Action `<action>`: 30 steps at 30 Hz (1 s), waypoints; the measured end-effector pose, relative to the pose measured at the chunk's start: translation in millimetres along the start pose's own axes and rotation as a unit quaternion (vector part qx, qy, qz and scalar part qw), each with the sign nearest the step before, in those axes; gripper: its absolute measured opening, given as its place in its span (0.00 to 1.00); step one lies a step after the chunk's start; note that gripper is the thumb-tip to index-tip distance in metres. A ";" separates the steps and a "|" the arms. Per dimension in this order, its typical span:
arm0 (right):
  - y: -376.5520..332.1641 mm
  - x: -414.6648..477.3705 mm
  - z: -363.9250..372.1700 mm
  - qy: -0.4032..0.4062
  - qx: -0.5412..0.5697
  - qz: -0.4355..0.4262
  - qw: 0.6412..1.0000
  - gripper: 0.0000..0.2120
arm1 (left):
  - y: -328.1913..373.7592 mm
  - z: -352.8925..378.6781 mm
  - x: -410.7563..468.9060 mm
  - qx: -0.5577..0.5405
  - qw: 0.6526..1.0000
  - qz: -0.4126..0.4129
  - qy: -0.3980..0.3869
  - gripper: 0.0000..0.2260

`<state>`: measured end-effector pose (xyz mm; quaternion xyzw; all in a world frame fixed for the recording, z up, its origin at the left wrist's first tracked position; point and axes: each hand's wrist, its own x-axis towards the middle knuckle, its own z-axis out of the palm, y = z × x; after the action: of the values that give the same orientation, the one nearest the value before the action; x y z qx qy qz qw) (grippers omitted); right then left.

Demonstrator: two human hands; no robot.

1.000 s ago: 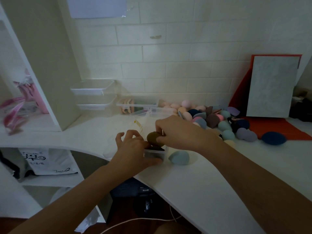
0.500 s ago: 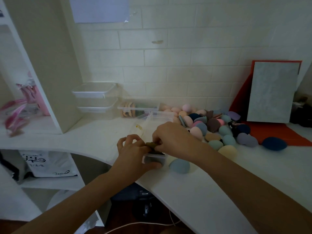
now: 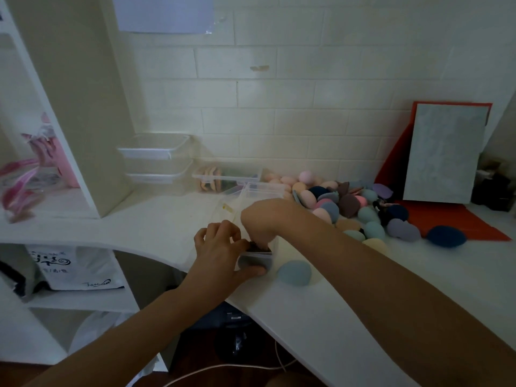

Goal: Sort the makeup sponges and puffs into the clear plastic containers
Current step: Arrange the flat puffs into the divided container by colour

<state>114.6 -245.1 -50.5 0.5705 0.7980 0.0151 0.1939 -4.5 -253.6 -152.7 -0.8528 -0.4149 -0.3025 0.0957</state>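
Packing step: left hand [image 3: 220,250] grip clasps the small clear box [image 3: 255,260]; right hand [image 3: 265,219] grip pinches a brown sponge [image 3: 260,248] down inside the box; next, likely release and take the blue sponge [image 3: 294,272] just right of the box.

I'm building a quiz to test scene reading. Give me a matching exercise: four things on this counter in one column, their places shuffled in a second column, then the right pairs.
Things
1. light blue sponge
2. lone navy sponge
3. brown sponge
4. grey board

Places
A. propped upright at the back right
B. in the small clear container, in the grip of the right hand
C. by the front edge of the red sheet
D. on the counter, just right of the small clear container

Pairs: 1-D, 2-C, 3-B, 4-A
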 end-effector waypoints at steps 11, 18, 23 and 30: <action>10.6 -0.6 -3.2 -0.046 0.048 -0.023 0.998 0.08 | -0.6 -12.4 -2.3 -0.156 0.987 -0.009 -0.033 0.21; 31.4 -37.7 20.5 0.105 0.283 -0.028 0.953 0.06 | -2.3 -16.4 -1.1 -0.144 0.988 -0.002 -0.053 0.23; 44.7 -69.1 60.0 0.153 0.282 -0.045 0.946 0.17 | -1.4 -24.1 10.3 -0.132 0.991 0.007 -0.038 0.22; 57.6 -49.1 112.4 0.248 0.166 -0.061 0.953 0.12 | 9.2 -20.3 37.7 -0.169 0.982 0.003 -0.084 0.19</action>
<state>216.8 -292.2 -125.9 0.5230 0.8456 0.0117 -0.1063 11.5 -243.4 -113.2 -0.8800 -0.3620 -0.2958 -0.0843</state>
